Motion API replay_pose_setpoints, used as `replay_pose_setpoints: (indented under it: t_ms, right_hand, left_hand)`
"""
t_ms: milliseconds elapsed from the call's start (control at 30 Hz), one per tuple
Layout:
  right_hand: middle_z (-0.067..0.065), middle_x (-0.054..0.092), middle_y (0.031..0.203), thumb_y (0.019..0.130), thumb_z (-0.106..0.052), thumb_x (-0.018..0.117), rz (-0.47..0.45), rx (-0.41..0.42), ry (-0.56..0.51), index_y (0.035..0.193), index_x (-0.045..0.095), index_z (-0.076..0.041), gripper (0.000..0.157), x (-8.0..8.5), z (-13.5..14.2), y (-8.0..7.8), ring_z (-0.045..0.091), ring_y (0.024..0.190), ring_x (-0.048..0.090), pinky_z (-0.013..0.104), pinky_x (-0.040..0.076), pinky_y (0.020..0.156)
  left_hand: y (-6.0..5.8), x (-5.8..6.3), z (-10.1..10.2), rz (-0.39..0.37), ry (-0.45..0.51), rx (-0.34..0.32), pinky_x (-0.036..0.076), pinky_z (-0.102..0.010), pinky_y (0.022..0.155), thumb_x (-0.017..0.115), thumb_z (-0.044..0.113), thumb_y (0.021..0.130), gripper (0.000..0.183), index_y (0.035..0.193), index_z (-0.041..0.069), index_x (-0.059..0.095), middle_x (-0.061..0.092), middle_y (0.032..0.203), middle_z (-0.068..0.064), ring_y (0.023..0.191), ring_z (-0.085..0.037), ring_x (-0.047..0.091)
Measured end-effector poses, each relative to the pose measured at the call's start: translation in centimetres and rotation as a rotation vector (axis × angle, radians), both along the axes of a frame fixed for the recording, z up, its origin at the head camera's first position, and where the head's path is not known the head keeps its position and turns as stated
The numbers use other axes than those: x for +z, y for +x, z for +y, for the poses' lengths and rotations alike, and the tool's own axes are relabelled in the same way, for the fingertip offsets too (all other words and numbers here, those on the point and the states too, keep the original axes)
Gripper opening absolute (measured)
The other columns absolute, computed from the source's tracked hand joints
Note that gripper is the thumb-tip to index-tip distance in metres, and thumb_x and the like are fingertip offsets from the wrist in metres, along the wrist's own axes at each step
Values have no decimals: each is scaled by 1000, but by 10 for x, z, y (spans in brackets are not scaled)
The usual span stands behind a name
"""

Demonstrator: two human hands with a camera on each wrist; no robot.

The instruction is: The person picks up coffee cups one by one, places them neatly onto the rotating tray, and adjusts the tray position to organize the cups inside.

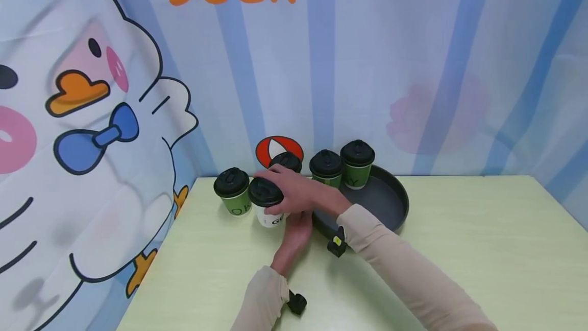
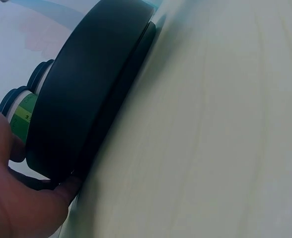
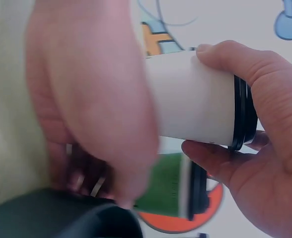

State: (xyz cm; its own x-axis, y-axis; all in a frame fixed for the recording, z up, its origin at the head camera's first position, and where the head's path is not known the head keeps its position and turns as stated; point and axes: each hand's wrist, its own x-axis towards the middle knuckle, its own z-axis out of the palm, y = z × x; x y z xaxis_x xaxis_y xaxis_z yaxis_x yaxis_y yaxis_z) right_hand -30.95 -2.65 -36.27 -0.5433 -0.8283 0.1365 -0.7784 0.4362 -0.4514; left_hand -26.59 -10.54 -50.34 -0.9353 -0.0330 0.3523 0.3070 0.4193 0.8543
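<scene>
My right hand (image 1: 300, 190) grips a white paper cup (image 3: 195, 99) with a black lid, thumb on one side and fingers on the other. The cup stands upright at the left in the head view, and I cannot tell whether its base touches the table. Below it, my left hand (image 1: 297, 232) holds the near left edge of a round black tray (image 2: 81, 89), thumb by the rim and fingertips under it. A green lidded cup (image 1: 236, 201) stands left of the white one. Another green cup (image 3: 168, 186) is behind my hands, partly hidden.
Two green cups with black lids, one nearer (image 1: 327, 165) and one farther right (image 1: 358, 160), stand at the tray's back left. The pale table (image 1: 482, 249) meets a printed duck curtain (image 1: 367, 65) at its back edge.
</scene>
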Motion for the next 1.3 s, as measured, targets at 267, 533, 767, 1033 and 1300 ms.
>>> replay_pose_setpoints:
  t_ms: [267,533,767,1033,1300]
  right_hand:
    - [12,39,153,91,-35,80,17,-49,-81,160,38,-21,82,32,33,5,24,130,50,44,50,105]
    - [11,43,149,90,-38,81,54,-140,-119,159,40,-23,81,47,79,10,25,125,53,47,51,101]
    - [11,47,146,88,-38,82,95,-203,-101,158,43,-20,82,42,110,14,26,126,52,48,51,102]
    - [17,44,149,87,-36,84,108,-204,-84,157,44,-18,83,24,124,18,33,129,52,52,49,104]
    - [19,43,149,86,-32,85,83,-204,-64,157,44,-18,83,6,126,20,33,125,57,53,50,104]
  left_hand:
    - [7,23,8,-227,17,53,45,-54,108,39,28,113,46,142,-2,57,60,139,-23,132,-40,55]
    - [4,18,6,-227,12,76,46,-56,107,39,28,111,47,141,-3,58,62,136,-25,131,-41,56]
    - [6,22,11,-264,31,89,44,-54,110,41,29,110,47,139,-4,60,62,139,-22,133,-39,55]
    - [4,22,13,-242,6,90,45,-54,109,40,25,110,44,134,-6,62,63,135,-25,131,-42,56]
    - [5,22,11,-223,12,85,45,-55,108,40,23,110,44,135,-8,61,63,134,-26,130,-43,56]
